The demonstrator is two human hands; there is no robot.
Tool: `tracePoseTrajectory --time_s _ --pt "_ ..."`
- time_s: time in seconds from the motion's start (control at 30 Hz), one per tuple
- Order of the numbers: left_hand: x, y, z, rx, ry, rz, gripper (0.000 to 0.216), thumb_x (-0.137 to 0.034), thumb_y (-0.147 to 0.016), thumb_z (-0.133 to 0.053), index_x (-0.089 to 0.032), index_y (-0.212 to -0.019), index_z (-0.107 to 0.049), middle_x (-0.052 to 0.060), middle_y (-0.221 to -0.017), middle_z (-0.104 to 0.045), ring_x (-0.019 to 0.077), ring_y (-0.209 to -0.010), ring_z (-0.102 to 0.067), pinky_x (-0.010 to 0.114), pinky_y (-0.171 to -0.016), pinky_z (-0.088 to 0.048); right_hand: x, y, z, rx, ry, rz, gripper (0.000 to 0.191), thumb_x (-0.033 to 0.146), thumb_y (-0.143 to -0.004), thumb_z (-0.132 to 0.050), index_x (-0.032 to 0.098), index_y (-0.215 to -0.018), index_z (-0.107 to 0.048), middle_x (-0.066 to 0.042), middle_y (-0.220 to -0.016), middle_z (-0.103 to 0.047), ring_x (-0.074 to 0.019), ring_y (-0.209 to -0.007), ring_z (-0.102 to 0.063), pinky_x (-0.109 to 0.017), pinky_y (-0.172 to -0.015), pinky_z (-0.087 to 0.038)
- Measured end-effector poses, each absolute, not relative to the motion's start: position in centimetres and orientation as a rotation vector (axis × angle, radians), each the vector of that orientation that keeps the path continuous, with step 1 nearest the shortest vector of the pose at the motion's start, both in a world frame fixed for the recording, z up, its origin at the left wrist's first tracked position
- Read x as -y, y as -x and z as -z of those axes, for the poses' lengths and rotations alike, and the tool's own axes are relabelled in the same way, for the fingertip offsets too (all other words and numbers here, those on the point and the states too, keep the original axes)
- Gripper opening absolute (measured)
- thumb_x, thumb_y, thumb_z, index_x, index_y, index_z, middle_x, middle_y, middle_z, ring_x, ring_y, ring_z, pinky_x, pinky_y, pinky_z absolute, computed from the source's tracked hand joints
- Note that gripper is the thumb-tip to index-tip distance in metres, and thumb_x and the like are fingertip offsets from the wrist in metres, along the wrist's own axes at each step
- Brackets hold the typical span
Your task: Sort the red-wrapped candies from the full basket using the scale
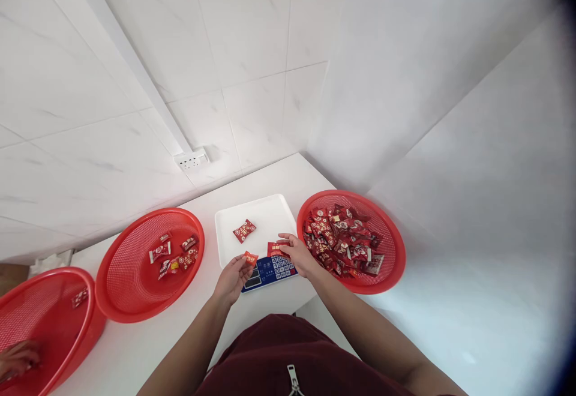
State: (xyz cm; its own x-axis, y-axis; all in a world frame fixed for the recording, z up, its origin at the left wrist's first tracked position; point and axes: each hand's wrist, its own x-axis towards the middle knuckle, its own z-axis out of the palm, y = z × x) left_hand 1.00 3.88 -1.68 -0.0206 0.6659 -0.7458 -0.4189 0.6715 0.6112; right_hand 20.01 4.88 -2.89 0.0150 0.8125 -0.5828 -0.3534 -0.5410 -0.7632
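My left hand [233, 277] pinches a small red candy packet [250, 258] just above the blue keypad of a scale [270, 271]. My right hand [297, 253] holds another red packet [275, 248] at the front edge of the scale's white tray [270, 210]. One red packet [244, 230] lies on that tray. The right red basket [396, 246] is heaped with several red candy packets [342, 237]. The middle red basket [130, 288] holds a few packets [173, 255].
A third red basket [27, 324] sits at the far left with one packet [79, 297] in it, and another person's hand [18, 360] rests in it. A white wall socket [191, 159] is on the tiled wall behind the white counter [148, 342].
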Motion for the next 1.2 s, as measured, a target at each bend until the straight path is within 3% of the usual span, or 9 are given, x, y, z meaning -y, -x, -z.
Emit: tracePoseTrajectory --time_s 0.63,0.8,1.0,1.2 --pt "-1.8 -1.3 2.2 -1.331 -0.271 -0.750 0.004 -0.017 -0.079 -0.060 -0.015 -0.080 -0.056 0.002 -0.064 -0.064 0.0088 -0.053 -0.059 0.020 -0.056 -0.046 -2.5 -20.6 3.3 0.605 1.412 -1.806 0.031 0.009 -0.064 -0.060 0.020 -0.093 -0.059 -0.001 -0.090 -0.061 -0.0102 -0.070 -0.058 -0.025 -0.067 -0.048" --pt "0.4 -1.7 3.1 -1.293 -0.366 -0.581 0.016 -0.023 -0.071 -0.067 -0.017 -0.080 -0.055 0.000 -0.064 -0.064 0.0082 -0.052 -0.056 0.021 -0.057 -0.043 0.7 -20.8 4.3 0.633 1.418 -1.932 0.030 0.024 -0.063 -0.068 0.020 -0.091 -0.059 0.001 -0.077 -0.060 -0.0097 -0.062 -0.055 -0.024 -0.059 -0.042" --pt "1.7 -2.2 3.6 -1.272 -0.511 -0.466 0.023 -0.030 -0.067 -0.068 -0.017 -0.082 -0.055 -0.001 -0.065 -0.063 0.0070 -0.052 -0.052 0.021 -0.059 -0.041 3.6 -20.0 5.3 0.625 1.350 -2.085 0.047 0.050 -0.058 -0.073 0.017 -0.089 -0.058 0.007 -0.058 -0.051 -0.0059 -0.047 -0.042 -0.020 -0.049 -0.029" --pt "2.1 -3.2 3.5 -1.249 -0.565 -0.442 0.029 -0.036 -0.065 -0.069 -0.017 -0.080 -0.054 -0.002 -0.064 -0.060 0.0078 -0.055 -0.052 0.022 -0.061 -0.040 4.3 -19.3 5.7 0.829 1.359 -2.060 0.038 0.048 -0.059 -0.072 0.015 -0.071 -0.058 0.005 -0.058 -0.054 -0.0073 -0.052 -0.045 -0.021 -0.053 -0.029"
